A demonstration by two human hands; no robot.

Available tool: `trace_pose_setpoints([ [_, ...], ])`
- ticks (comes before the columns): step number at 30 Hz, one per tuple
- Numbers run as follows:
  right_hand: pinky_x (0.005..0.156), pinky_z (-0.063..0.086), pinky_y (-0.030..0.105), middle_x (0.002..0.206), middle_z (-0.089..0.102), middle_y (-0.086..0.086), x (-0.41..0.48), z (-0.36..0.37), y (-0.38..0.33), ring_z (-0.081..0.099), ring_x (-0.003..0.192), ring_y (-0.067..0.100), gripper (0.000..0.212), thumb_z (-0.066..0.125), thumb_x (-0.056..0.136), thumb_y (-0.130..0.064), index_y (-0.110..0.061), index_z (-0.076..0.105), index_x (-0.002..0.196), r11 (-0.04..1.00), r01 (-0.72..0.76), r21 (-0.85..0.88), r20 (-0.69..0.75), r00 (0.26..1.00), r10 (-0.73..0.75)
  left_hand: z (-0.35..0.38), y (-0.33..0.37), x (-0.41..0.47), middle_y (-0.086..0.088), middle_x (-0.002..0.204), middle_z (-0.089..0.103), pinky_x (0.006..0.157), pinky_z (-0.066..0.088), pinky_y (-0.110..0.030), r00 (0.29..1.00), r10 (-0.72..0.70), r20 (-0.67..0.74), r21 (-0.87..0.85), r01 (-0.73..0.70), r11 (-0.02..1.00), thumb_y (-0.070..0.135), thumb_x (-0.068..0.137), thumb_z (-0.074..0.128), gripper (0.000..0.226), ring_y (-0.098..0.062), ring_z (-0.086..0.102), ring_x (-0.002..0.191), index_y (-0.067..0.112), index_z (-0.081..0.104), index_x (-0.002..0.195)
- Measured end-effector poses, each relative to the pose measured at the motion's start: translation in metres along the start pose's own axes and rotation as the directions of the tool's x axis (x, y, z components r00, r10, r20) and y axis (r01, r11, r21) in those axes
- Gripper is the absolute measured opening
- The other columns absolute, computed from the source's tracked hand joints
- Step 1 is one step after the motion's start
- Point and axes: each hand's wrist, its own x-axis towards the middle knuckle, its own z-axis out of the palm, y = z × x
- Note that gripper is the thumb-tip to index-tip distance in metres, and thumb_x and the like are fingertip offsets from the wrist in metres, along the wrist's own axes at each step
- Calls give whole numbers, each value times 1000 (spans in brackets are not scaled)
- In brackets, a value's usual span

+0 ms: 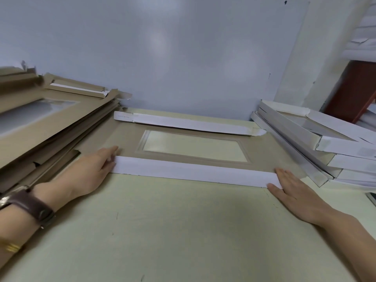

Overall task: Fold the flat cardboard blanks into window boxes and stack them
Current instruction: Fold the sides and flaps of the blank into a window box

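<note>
Near flap of blank by the desk's far edge was pressed down at both ends by flat-fingered left hand and right hand, probably to set the crease.

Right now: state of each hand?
Left hand: open, fingers straight, touching the left end of the white flap.
Right hand: open, flat, touching the flap's right end.
</note>
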Motion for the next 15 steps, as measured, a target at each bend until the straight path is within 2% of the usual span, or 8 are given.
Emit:
trace_pose_setpoints([
  [2, 116, 11, 26, 160, 10, -10, -2, -1, -1, 4, 147, 7, 77, 23, 90, -64, -26, 4, 153, 998, 39, 42, -36, 999, -37, 0, 2, -1, -11, 139, 49, 99, 36, -35, 999, -16, -38, 16, 17, 1000, 16, 97, 49, 50, -32, 48, 124, 10, 34, 145],
  [4, 117, 14, 28, 159, 15, -10, -4, -2, -2, 7, 147, 7, 71, 30, 91, -60, -27, 12, 152, 992, 97, 76, -97, 991, -90, -1, 6, -1, -13, 140, 47, 100, 35, -36, 996, 12, -85, 63, -7, 998, 10, 94, 53, 47, -33, 45, 125, 7, 39, 139],
  [6, 117, 18, 32, 156, 22, -6, -5, -3, -4, 7, 147, 9, 56, 37, 94, -52, -28, 26, 143, 985, 159, 62, -160, 976, -147, -2, 12, -1, -13, 136, 47, 99, 35, -37, 987, 102, -123, 118, -87, 989, -1, 89, 53, 40, -33, 43, 125, 5, 49, 128],
  [9, 118, 14, 36, 159, 15, -4, -9, -3, -11, 0, 148, 9, 43, 43, 97, -43, -31, 37, 138, 979, 205, -24, -182, 962, -205, -3, 22, -4, -13, 127, 51, 95, 42, -40, 954, 280, -105, 200, -256, 946, -11, 83, 53, 40, -34, 45, 118, 5, 62, 118],
  [11, 114, 14, 33, 158, 17, -8, -11, -2, -17, 3, 144, 9, 42, 45, 97, -43, -32, 45, 138, 972, 218, -82, -196, 953, -231, -4, 29, -6, -11, 113, 57, 88, 47, -44, 918, 381, -107, 215, -353, 911, 1, 85, 62, 22, -35, 50, 108, 6, 69, 105],
  [12, 112, 17, 33, 154, 24, -7, -12, -2, -22, 10, 140, 11, 42, 48, 96, -42, -31, 48, 136, 969, 230, -95, -214, 945, -246, -4, 32, -7, -8, 107, 58, 87, 47, -43, 907, 410, -100, 202, -385, 901, 17, 88, 64, 16, -32, 51, 104, 8, 71, 98],
  [14, 108, 24, 35, 141, 38, -7, -11, -3, -32, 22, 131, 14, 42, 52, 94, -42, -29, 52, 134, 963, 249, -99, -234, 935, -266, -3, 38, -8, 2, 100, 56, 89, 45, -37, 918, 397, -23, 165, -388, 907, 51, 86, 50, 44, -22, 49, 99, 15, 71, 98],
  [15, 106, 26, 35, 134, 42, -8, -9, -2, -37, 27, 127, 14, 41, 53, 94, -42, -27, 54, 132, 961, 260, -95, -236, 932, -275, -2, 40, -7, 5, 100, 54, 89, 44, -34, 921, 389, 15, 158, -386, 909, 59, 84, 45, 52, -19, 48, 98, 17, 70, 102],
])
